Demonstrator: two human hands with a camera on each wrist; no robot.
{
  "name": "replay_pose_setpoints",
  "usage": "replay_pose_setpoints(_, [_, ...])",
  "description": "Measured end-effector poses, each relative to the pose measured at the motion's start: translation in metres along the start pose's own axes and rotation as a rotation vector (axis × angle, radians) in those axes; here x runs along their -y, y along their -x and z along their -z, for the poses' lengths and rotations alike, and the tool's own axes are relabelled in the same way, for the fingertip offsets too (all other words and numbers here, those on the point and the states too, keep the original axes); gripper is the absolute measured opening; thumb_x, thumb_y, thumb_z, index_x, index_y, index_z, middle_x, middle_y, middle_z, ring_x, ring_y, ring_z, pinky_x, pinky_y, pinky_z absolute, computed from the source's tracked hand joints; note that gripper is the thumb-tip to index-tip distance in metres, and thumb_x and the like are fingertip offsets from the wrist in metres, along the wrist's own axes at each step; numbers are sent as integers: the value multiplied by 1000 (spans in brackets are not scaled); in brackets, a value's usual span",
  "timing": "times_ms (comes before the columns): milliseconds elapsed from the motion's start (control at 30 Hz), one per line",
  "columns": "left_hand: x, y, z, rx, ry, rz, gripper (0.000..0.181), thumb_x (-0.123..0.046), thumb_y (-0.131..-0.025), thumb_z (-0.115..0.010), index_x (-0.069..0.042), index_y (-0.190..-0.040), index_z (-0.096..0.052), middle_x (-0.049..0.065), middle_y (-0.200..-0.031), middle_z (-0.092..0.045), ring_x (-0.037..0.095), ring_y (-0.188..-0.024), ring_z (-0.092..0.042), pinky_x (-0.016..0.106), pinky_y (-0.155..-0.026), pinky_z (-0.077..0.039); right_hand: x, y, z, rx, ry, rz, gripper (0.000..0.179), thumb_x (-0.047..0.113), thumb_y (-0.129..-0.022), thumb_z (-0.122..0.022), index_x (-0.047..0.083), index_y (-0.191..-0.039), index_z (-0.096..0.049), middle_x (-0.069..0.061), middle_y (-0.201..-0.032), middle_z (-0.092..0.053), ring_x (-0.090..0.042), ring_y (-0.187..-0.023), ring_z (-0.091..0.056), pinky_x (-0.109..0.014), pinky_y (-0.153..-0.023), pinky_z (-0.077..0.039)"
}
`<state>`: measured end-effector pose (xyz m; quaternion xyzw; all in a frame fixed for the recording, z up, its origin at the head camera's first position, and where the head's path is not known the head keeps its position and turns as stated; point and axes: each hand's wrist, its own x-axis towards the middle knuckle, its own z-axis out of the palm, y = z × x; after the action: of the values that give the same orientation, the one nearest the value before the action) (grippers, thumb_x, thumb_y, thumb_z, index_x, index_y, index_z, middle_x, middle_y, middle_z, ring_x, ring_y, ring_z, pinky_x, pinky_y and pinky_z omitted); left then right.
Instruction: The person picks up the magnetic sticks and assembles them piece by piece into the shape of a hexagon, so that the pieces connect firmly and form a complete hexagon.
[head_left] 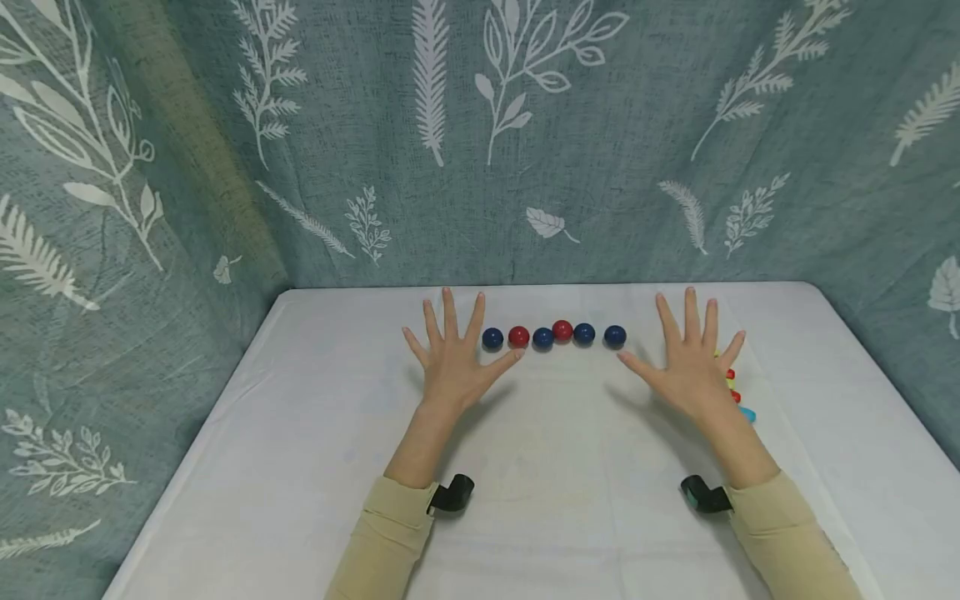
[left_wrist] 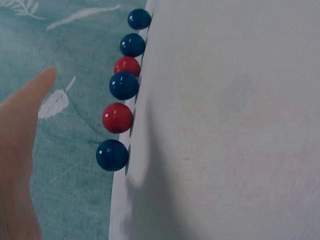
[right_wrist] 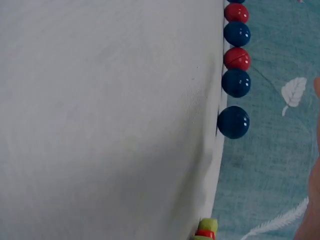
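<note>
Both hands are held with fingers spread wide and nothing in them. My left hand is at the left end of a row of glossy balls, nearest a dark blue ball. From there the row runs right: a red ball, a blue one, a red ball set slightly back, then two more blue ones. Beyond the right-end blue ball, across a gap, is my right hand. Its thumb points toward that ball. In the left wrist view, the thumb shows beside the row.
Partly hidden behind the right hand lies something made of small red, yellow and light blue pieces. A white cloth covers the table, and a green leaf-patterned curtain hangs behind it and at the sides. Each wrist wears a black camera.
</note>
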<state>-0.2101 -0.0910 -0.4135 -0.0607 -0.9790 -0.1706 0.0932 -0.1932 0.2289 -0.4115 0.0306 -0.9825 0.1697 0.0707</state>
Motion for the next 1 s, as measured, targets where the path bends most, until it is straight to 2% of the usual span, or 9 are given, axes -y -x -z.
replay_pose_setpoints(100, [-4,0,-1,17,51,-40,97,-77,-83,-49,-32,-157,-5,11,-161,15,32,-144,23,68,-104,14,-5,1,3,-6,-49,14,99,73,-87,-47,22,-158,0,-12,-160,20,-35,-141,28,-73,-98,17])
replay_pose_setpoints(267, [-13,0,-6,43,219,-129,91,-60,-90,-56,-22,-158,-9,15,-162,2,35,-147,4,65,-109,2,-20,3,11,-24,-195,37,91,61,-93,-49,13,-157,-6,-20,-160,12,-44,-143,16,-73,-102,8])
replay_pose_setpoints(467, [-26,-3,-15,20,497,-257,74,-34,-94,-63,-9,-154,-27,15,-158,-22,33,-145,-18,55,-113,-17,-45,4,23,-58,-339,103,75,38,-100,-52,-8,-150,-21,-36,-153,-9,-56,-139,-3,-74,-102,-5])
replay_pose_setpoints(533, [-32,-4,-18,22,573,-281,66,-28,-95,-63,-8,-151,-33,12,-155,-31,29,-142,-26,50,-113,-23,-55,5,26,-45,-362,98,70,35,-101,-52,-10,-147,-25,-37,-151,-15,-56,-138,-8,-73,-103,-8])
replay_pose_setpoints(600, [-38,-6,-21,29,626,-303,60,-24,-95,-63,-7,-148,-39,12,-150,-39,27,-138,-34,46,-110,-30,-64,5,28,-28,-370,73,65,34,-102,-51,-9,-146,-31,-35,-150,-20,-55,-136,-16,-72,-102,-18])
replay_pose_setpoints(767, [-57,-13,-33,98,644,-354,53,-19,-95,-63,-6,-143,-47,12,-142,-49,24,-130,-46,38,-104,-39,-83,3,31,33,-409,-28,55,33,-103,-47,-5,-142,-41,-32,-146,-30,-50,-129,-32,-63,-99,-35])
replay_pose_setpoints(867, [-69,-17,-42,149,661,-384,51,-16,-94,-63,-2,-141,-48,14,-138,-52,26,-125,-50,35,-101,-42,-91,1,30,92,-426,-80,52,34,-104,-45,-3,-140,-44,-31,-145,-32,-49,-128,-34,-62,-99,-35])
replay_pose_setpoints(1000, [-84,-22,-52,197,686,-394,50,-13,-94,-64,-2,-141,-49,14,-137,-53,26,-122,-52,31,-99,-44,-100,-3,27,167,-421,-111,50,35,-104,-44,0,-138,-48,-31,-143,-36,-49,-127,-35,-63,-99,-36])
